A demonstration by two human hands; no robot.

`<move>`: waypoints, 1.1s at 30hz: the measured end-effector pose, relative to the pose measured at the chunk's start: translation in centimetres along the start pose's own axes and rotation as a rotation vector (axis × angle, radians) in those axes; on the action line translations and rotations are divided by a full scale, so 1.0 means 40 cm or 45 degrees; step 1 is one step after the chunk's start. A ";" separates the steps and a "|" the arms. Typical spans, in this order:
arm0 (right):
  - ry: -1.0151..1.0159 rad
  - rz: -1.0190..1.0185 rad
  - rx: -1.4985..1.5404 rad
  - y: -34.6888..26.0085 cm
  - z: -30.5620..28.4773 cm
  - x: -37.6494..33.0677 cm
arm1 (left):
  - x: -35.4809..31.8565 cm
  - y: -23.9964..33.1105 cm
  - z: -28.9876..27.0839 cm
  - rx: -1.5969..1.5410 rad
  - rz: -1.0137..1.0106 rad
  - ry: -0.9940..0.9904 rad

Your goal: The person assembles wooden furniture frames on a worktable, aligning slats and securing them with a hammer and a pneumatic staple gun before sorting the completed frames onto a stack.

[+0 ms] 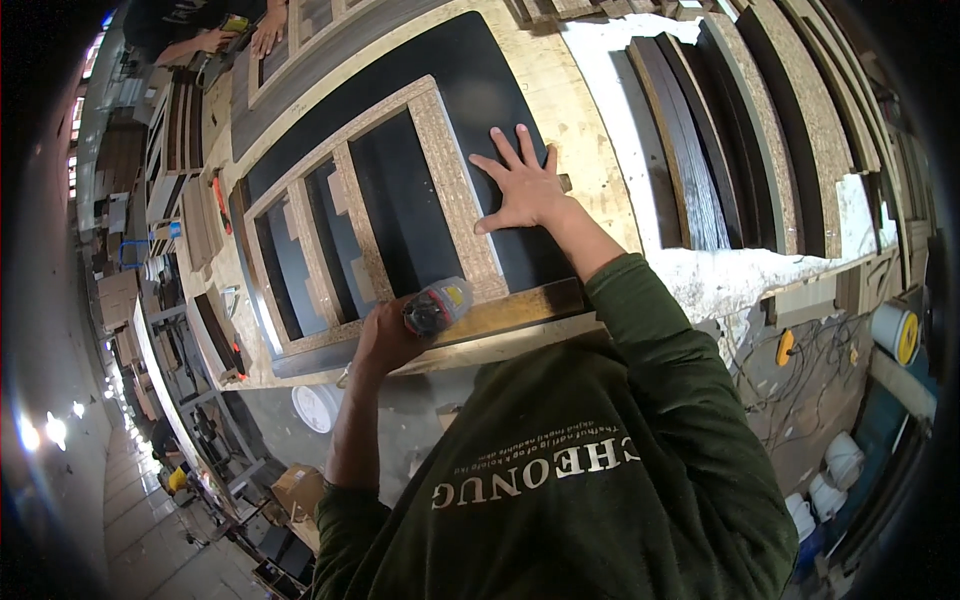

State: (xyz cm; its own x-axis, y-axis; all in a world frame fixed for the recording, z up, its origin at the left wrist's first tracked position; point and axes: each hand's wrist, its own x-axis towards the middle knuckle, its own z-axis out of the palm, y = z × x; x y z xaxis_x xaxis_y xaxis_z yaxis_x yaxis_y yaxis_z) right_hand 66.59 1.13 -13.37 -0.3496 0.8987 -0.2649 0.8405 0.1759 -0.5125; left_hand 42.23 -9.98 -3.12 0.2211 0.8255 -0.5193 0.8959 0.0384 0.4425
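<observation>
My left hand (pixel 388 338) is wrapped round a clear plastic bottle (pixel 455 293) with a yellow and red label. The bottle is over the near rail of a chipboard frame (pixel 435 150), which has several crosspieces. The frame lies on a black panel (pixel 480 70) with rounded far corners. My right hand (pixel 525 190) lies with fingers spread on the panel's right part, its thumb against the frame's right-hand rail. What comes out of the bottle, if anything, is hidden.
Under the panel is a plywood worktop (pixel 590 130). Several dark-faced boards (pixel 740 140) stand on edge at the right. Another person's hand (pixel 268 32) touches a second frame (pixel 300 30) at the far left. A red-handled tool (pixel 221 205) and a white bucket (pixel 315 408) are at the left.
</observation>
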 end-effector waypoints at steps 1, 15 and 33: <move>-0.007 -0.003 0.015 -0.001 -0.001 -0.001 | 0.001 -0.003 -0.001 -0.008 -0.001 0.002; 0.017 -0.009 0.014 0.005 0.008 0.005 | -0.008 0.038 -0.016 0.193 0.115 0.067; -0.017 0.002 -0.014 0.002 -0.006 -0.004 | 0.019 0.065 -0.002 0.068 0.102 0.031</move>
State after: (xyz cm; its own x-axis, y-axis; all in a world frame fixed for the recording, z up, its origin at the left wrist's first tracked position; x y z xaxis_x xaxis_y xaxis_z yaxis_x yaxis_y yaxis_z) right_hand 66.82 1.09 -13.18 -0.3538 0.8936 -0.2764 0.8453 0.1790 -0.5034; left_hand 44.68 -9.22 -2.32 0.2838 0.8382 -0.4657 0.8953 -0.0577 0.4418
